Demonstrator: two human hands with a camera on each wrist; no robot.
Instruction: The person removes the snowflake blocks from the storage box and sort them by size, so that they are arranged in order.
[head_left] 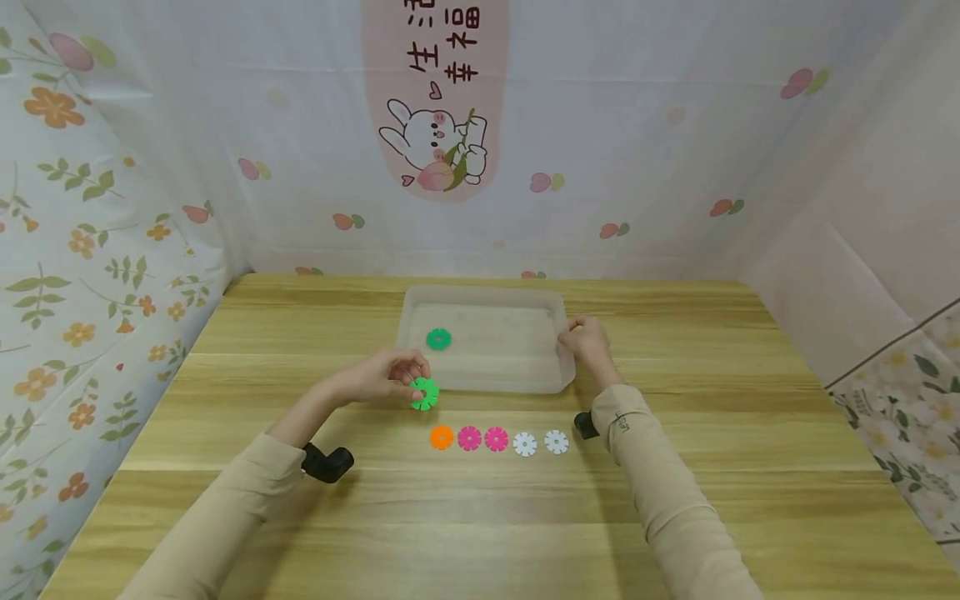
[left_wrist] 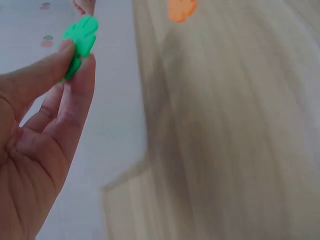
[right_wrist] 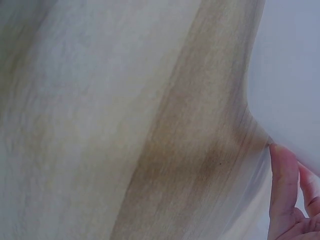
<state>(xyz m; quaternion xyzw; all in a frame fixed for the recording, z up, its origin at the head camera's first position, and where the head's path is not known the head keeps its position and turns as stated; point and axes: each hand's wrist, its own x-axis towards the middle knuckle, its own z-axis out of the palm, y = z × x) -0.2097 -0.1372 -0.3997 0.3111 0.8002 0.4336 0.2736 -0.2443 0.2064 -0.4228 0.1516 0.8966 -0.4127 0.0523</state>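
Note:
Between thumb and fingers, my left hand (head_left: 386, 377) pinches a bright green notched plastic disc (head_left: 424, 394), just off the front left corner of a translucent tray (head_left: 487, 387). The left wrist view shows that disc (left_wrist: 82, 36) tilted, held by the fingertips. My right hand (head_left: 588, 340) grips the tray's right rim; in the right wrist view the thumb (right_wrist: 284, 175) lies against the tray's side. Inside the tray, towards the left, lies a darker green disc (head_left: 438, 339).
In front of the tray runs a row of notched discs: an orange one (head_left: 442, 437), two pink ones (head_left: 469, 438) and two white ones (head_left: 525, 444). All lie on the wooden table (head_left: 480, 533). A patterned cloth (head_left: 637, 150) hangs behind the table.

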